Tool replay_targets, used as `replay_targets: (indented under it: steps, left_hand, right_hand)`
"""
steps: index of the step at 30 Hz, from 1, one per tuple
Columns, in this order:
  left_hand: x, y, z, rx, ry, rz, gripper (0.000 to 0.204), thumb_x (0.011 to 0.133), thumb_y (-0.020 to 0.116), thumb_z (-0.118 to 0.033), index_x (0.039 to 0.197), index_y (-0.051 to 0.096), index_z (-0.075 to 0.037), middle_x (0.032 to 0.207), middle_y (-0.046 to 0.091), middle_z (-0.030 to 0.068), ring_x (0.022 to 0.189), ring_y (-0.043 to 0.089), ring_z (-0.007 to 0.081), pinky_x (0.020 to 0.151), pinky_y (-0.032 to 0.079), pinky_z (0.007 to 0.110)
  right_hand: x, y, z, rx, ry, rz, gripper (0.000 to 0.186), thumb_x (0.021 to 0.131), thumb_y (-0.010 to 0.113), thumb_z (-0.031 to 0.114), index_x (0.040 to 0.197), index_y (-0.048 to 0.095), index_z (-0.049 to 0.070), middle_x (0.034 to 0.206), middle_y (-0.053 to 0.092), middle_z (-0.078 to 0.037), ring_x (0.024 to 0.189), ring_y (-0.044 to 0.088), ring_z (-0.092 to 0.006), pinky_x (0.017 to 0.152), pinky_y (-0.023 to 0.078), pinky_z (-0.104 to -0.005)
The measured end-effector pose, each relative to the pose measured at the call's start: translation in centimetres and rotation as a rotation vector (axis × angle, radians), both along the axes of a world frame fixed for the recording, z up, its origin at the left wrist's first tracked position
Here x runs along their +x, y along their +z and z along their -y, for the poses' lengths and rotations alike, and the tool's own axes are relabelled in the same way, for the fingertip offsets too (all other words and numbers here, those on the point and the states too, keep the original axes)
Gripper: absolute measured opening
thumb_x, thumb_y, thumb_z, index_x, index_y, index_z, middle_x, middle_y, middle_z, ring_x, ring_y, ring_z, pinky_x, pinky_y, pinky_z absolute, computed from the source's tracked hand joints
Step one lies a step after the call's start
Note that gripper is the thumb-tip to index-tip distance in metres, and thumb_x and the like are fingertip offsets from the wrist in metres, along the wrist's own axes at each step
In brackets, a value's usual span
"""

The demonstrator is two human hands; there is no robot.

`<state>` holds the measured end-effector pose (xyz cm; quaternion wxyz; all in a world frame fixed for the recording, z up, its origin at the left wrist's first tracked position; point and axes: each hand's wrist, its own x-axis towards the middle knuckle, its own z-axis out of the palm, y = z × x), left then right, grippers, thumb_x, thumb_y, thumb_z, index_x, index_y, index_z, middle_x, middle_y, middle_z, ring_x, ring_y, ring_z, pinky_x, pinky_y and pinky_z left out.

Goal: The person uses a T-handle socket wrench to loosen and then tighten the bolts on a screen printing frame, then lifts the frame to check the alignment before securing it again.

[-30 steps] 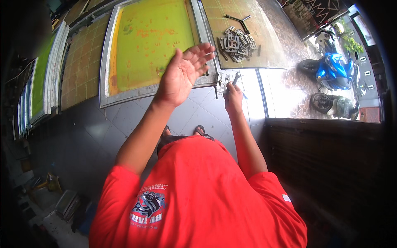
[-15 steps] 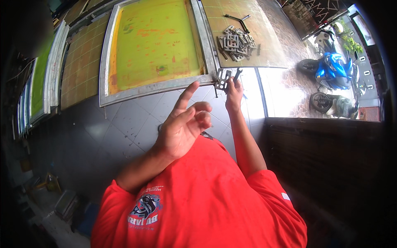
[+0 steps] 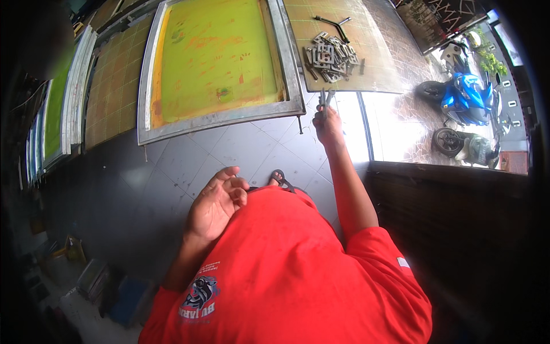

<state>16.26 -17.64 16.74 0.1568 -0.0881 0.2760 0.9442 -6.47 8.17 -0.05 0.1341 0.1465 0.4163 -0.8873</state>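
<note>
My right hand, held out past the frame's corner, is closed on an open-end wrench and a slotted metal plate seen nearly edge-on. Just beyond it, a heap of small slotted metal brackets lies on a brown board. A black Y-shaped socket wrench rests behind the heap. In front of my body, my left hand hangs in the air with loosely bent fingers and nothing in it.
A metal-framed yellow-green printing screen lies left of the brown board, with a bolt hanging from its near right corner. More framed screens stand farther left. Dark panelling is at the right; a blue motorcycle stands outside.
My left hand has dropped down and left, toward my body. My right hand has shifted slightly right, and the plate in it has turned from face-on to nearly edge-on.
</note>
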Motion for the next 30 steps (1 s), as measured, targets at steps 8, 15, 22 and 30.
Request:
replay_targets:
  steps: [8, 15, 22, 30]
  left_hand:
    - [-2.5, 9.5, -3.7, 0.011, -0.117, -0.631, 0.059, 0.085, 0.060, -0.034, 0.131, 0.039, -0.004, 0.113, 0.051, 0.0200, 0.096, 0.054, 0.0219, 0.081, 0.044, 0.034]
    - [1.0, 1.4, -0.8, -0.466, 0.130, -0.151, 0.043, 0.089, 0.051, -0.034, 0.118, 0.045, -0.003, 0.107, 0.053, 0.0114, 0.090, 0.051, 0.0165, 0.084, 0.039, 0.031]
    - [4.3, -2.2, 1.6, 0.096, 0.416, 0.071, 0.034, 0.090, 0.051, -0.021, 0.120, 0.045, -0.006, 0.107, 0.054, 0.0075, 0.086, 0.050, 0.0142, 0.080, 0.042, 0.031]
    - [-0.5, 11.9, 6.0, -1.576, 0.951, -1.030, 0.077, 0.066, 0.078, -0.036, 0.120, 0.046, 0.009, 0.117, 0.053, 0.0174, 0.110, 0.050, 0.0279, 0.095, 0.037, 0.039]
  right_hand:
    - [-8.4, 4.0, -4.3, 0.527, -0.336, -0.018, 0.018, 0.091, 0.048, 0.016, 0.079, 0.050, 0.003, 0.054, 0.040, 0.002, 0.040, 0.034, -0.0072, 0.036, 0.024, -0.0243]
    - [-19.2, 1.2, -7.2, 1.222, -0.447, -0.106, 0.028, 0.081, 0.060, 0.021, 0.084, 0.063, -0.007, 0.076, 0.064, -0.020, 0.071, 0.063, -0.0276, 0.066, 0.046, -0.0377]
    - [-15.8, 1.6, -5.6, 0.915, -0.256, -0.312, 0.030, 0.082, 0.062, 0.019, 0.104, 0.060, -0.002, 0.069, 0.059, -0.008, 0.051, 0.051, -0.0125, 0.047, 0.043, -0.0280]
    - [7.1, 24.7, 4.7, 0.562, -0.029, -1.131, 0.076, 0.074, 0.072, 0.038, 0.123, 0.043, -0.011, 0.075, 0.056, -0.005, 0.043, 0.032, -0.0003, 0.038, 0.021, -0.0180]
